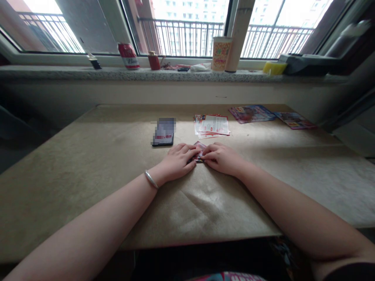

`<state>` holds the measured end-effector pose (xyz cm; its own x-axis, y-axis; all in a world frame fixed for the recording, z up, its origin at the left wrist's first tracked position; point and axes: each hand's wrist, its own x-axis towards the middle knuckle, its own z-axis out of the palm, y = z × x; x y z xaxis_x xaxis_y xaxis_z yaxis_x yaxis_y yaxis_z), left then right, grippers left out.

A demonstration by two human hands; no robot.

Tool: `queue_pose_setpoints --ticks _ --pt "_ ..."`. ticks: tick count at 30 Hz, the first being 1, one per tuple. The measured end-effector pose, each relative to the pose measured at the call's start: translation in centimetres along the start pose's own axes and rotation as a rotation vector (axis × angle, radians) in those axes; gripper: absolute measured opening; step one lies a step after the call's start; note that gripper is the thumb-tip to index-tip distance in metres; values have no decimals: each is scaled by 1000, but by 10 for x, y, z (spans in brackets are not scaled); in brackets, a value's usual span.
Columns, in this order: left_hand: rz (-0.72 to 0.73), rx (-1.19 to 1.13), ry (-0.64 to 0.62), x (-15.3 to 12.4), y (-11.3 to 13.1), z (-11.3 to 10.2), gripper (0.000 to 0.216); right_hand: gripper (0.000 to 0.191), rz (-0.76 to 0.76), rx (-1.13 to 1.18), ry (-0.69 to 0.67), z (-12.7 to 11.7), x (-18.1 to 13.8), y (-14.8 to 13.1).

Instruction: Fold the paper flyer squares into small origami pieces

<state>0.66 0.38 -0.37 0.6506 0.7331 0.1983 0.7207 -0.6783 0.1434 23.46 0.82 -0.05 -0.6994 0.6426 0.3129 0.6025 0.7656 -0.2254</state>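
A small, colourful printed paper (199,146) lies flat on the table in front of me, partly hidden under my fingers. My left hand (180,159), with a silver bangle at its wrist, holds the paper's left side, fingers over it and thumb near its lower edge. At its right side, the fingers of my right hand (221,158) are bent and pinched together on the paper. Just beyond my hands is a loose stack of white cards with red print (213,125). A dark phone (164,132), its screen blurred, rests beyond my left hand.
Colourful printed packets (252,113) lie at the table's back right, with another packet (295,120) beside them. The windowsill (175,75) holds a red can (128,56), a small red container (154,61), a paper cup (221,54) and a yellow object (274,68).
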Motion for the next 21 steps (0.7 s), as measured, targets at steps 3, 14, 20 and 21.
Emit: queue_pose_setpoints --ticks 3,14,20,21 --pt "-2 38 21 -3 1 0 44 22 2 -11 -3 1 0 0" --pt "203 76 126 -6 9 -8 28 22 24 1 -10 -2 0 -2" --pt "217 -26 116 -3 7 -5 25 23 50 -1 -20 -2 0 -3" --pt "222 -36 115 -3 7 -6 25 23 50 -9 -20 -2 0 -3"
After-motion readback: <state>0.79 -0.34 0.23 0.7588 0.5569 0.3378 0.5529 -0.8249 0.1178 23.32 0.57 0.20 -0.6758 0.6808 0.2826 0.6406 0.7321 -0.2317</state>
